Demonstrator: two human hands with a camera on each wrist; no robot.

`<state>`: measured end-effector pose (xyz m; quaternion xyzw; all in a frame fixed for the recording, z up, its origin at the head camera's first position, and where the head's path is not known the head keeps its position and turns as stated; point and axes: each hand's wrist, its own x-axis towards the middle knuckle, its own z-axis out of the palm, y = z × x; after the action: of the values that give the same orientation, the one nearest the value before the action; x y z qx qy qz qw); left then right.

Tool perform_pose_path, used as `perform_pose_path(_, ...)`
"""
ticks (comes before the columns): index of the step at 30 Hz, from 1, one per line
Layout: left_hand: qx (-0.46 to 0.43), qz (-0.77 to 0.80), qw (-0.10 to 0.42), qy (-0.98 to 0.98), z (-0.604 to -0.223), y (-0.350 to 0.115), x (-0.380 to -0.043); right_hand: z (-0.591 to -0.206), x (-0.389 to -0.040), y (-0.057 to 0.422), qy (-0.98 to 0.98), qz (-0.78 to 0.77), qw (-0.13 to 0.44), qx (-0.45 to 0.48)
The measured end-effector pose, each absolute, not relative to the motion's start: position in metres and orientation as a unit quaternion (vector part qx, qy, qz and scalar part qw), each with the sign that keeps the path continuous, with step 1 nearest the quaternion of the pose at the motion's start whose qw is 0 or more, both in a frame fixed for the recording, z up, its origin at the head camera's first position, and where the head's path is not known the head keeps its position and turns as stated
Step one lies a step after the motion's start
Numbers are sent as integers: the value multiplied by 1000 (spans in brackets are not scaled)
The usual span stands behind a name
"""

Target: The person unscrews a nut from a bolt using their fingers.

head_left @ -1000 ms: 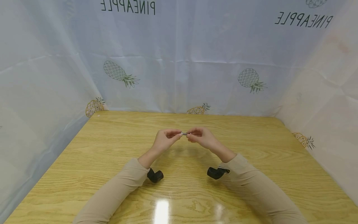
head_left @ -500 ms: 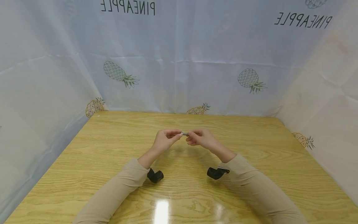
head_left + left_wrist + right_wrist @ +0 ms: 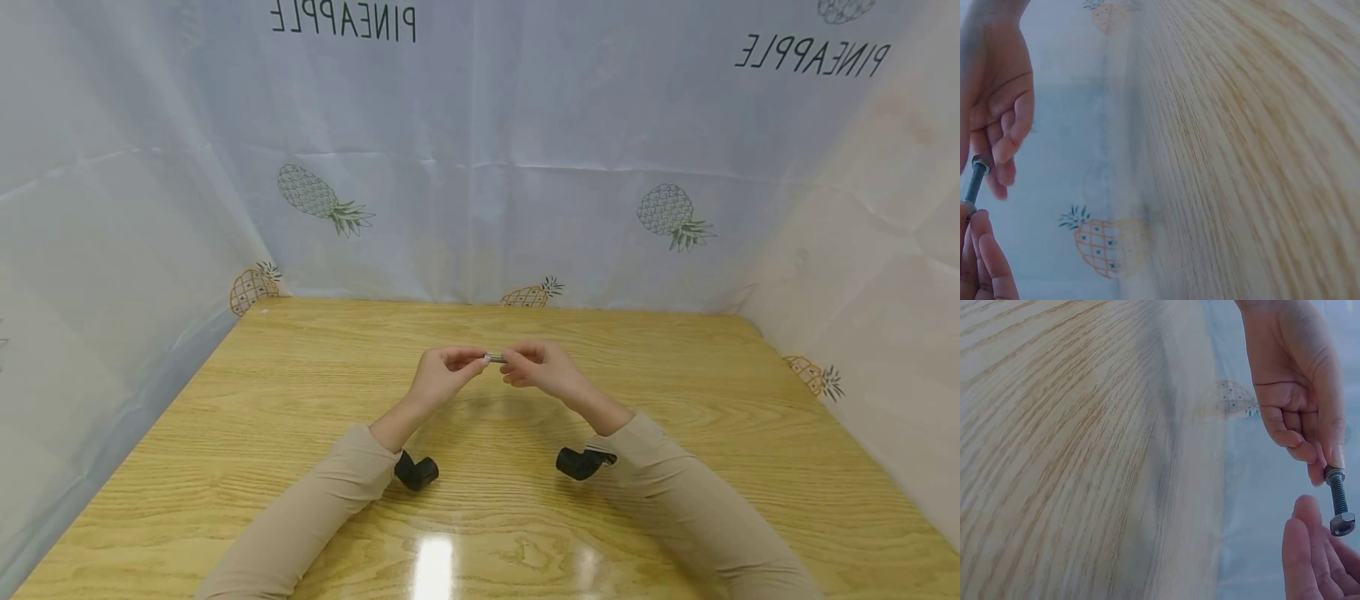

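Observation:
A small grey metal bolt [image 3: 496, 358] is held level in the air between both hands. My left hand [image 3: 442, 371] pinches its left end between thumb and fingertips, hiding part of that end. A hex nut [image 3: 1342, 524] sits on the bolt's right end, with bare thread showing between it and the left fingertips. My right hand [image 3: 551, 367] is at the nut, thumb above and fingers beside it. In the left wrist view the nut [image 3: 981, 162] lies between the right thumb and a finger, its other fingers loosely bent.
The wood-grain table [image 3: 480, 483] spreads beneath the hands. Black curved pieces [image 3: 576, 463] stick out from under both beige sleeves [image 3: 330, 492]. Pale cloth [image 3: 472, 167] printed with pineapples and mirrored lettering hangs at the back and both sides.
The right thumb and fingers have shifted slightly about the bolt's right end, uncovering and covering a bit of it. The left hand stays in place.

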<state>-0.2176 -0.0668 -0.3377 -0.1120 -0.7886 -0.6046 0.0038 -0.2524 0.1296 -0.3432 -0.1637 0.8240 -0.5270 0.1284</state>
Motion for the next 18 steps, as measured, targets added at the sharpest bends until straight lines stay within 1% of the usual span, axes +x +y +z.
perform_pose_path(6,-115,-603,5,-789,-338,-67,-218,-342,-252,129,821,-532,128,-162)
perform_pose_path(14,-109,-606,1,-788,-339,-67,-220,-342,-252,130,833,-515,100,-177)
perform_pose_path(18,-106,-606,2,-788,-337,-67,-218,-342,-252,131,829,-515,118,-184)
